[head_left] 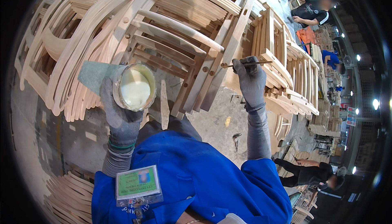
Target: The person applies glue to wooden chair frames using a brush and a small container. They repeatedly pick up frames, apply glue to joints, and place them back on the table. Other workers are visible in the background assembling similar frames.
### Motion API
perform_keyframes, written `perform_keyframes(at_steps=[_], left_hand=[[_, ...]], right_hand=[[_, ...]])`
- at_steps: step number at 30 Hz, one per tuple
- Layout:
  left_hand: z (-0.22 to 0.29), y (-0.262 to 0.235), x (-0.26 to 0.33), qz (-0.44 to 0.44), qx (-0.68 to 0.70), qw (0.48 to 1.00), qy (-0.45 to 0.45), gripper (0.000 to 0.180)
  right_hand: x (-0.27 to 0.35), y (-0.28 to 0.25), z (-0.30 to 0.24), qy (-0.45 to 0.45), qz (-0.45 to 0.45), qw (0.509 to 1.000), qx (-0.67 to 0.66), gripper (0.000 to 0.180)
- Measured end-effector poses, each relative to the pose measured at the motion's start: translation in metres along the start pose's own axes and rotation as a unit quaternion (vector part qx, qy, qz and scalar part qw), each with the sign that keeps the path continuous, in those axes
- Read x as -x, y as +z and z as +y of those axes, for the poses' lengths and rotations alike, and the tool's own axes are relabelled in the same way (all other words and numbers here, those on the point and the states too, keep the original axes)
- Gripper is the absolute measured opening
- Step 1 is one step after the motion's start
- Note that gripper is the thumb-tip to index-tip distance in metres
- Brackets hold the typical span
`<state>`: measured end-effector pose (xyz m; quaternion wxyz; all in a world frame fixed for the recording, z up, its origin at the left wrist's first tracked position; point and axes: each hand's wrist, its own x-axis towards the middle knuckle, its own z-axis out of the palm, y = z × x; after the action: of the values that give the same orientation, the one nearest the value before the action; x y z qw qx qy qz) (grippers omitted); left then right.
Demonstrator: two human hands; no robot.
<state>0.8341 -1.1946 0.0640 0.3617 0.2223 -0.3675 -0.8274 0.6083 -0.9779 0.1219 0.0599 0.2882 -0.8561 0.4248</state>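
My left hand (118,105), in a grey glove, is wrapped round a round tub (152,81) of pale cream liquid (135,88). A flat grey-green piece (98,76) juts out beside the tub; whether it is joined to it I cannot tell. My right hand (250,75), also gloved in grey, pinches a thin brown stick (261,63). The stick's left end is at a round hole in a wooden leg (227,56) of a pale chair frame (179,30). Several more round holes show along the neighbouring legs. Curved rails join the legs.
Stacked curved wooden parts (77,56) rise at the left, and more chair frames (286,65) stand at the right. A dark tool (236,138) lies on the concrete floor (212,128). Curved slats (67,197) are piled at lower left. Other people (312,9) are at the far right.
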Motion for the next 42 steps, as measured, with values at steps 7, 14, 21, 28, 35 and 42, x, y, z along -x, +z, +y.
perform_keyframes(at_steps=[7, 14, 21, 28, 35, 42], left_hand=[[-0.005, -0.016, 0.001, -0.076, -0.079, 0.991, 0.079, 0.053], [0.001, -0.007, 0.005, -0.059, 0.020, 0.997, 0.036, 0.053], [0.015, -0.004, -0.001, -0.081, 0.056, 0.995, 0.020, 0.056], [0.009, 0.002, 0.005, -0.109, -0.075, 0.974, 0.186, 0.068], [0.039, 0.018, 0.000, 0.005, 0.233, 0.968, -0.096, 0.063], [0.034, 0.016, 0.012, -0.031, -0.163, 0.984, 0.064, 0.064]], right_hand=[[0.000, -0.001, 0.002, 0.008, 0.019, 0.999, 0.027, 0.021], [-0.008, 0.009, 0.001, 0.056, 0.052, 0.990, -0.117, 0.028], [-0.004, 0.008, 0.001, 0.046, 0.024, 0.994, -0.099, 0.026], [-0.004, -0.005, -0.011, 0.082, 0.024, 0.995, -0.041, 0.010], [0.032, -0.012, -0.087, -0.008, 0.002, 0.982, -0.189, 0.011], [0.059, 0.036, -0.133, -0.094, -0.094, 0.908, -0.397, 0.020]])
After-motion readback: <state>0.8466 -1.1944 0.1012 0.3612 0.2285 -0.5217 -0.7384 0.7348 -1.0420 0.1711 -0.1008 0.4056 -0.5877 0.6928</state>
